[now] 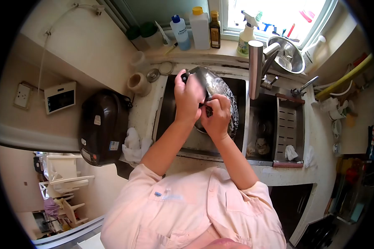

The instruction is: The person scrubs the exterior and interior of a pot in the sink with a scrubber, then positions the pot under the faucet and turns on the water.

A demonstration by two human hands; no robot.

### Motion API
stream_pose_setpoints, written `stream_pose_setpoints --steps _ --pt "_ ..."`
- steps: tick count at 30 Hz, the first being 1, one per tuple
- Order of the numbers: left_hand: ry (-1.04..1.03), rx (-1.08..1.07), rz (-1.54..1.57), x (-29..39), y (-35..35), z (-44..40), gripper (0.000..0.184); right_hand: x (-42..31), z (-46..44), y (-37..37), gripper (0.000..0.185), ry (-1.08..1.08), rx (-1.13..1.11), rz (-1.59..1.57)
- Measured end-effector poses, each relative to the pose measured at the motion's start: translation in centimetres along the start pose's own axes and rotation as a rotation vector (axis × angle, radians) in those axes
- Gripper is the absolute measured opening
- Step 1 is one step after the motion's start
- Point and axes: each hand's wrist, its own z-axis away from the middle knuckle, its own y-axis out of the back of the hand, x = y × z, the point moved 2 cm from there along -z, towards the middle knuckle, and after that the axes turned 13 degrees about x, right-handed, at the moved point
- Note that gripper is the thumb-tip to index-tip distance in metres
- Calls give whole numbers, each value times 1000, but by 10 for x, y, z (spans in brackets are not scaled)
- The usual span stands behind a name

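Observation:
A round, shiny metal pan or lid (220,86), streaked with white suds, is tilted up in the left basin of the steel sink (187,143). My left hand (188,96) is closed near its black handle (185,76), its fingers partly blurred. Just to the right, my right hand (217,114) is curled against the soapy metal, fingers bent. Below its fingers shows a dark, speckled patch (209,111), which I cannot identify. The two hands nearly meet at the thumbs, and they cover part of the metal piece.
A steel faucet (255,68) rises behind the divider. The right basin holds a slotted tray (287,124). Bottles (200,29) and a metal bowl (286,54) line the back ledge. A dark brown appliance (104,124) and a white cloth (134,145) sit at left.

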Motion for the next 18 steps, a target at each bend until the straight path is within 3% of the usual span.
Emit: stream_pose_setpoints --steps 7,11,18 --pt "-10 40 45 2 -1 -14 46 34 -18 -4 9 -398 59 -127" --pt "-22 34 37 3 2 -14 46 -2 -2 -2 13 -21 31 -55" --pt "-38 79 57 1 -1 -9 46 24 -21 -18 12 -317 127 -37"
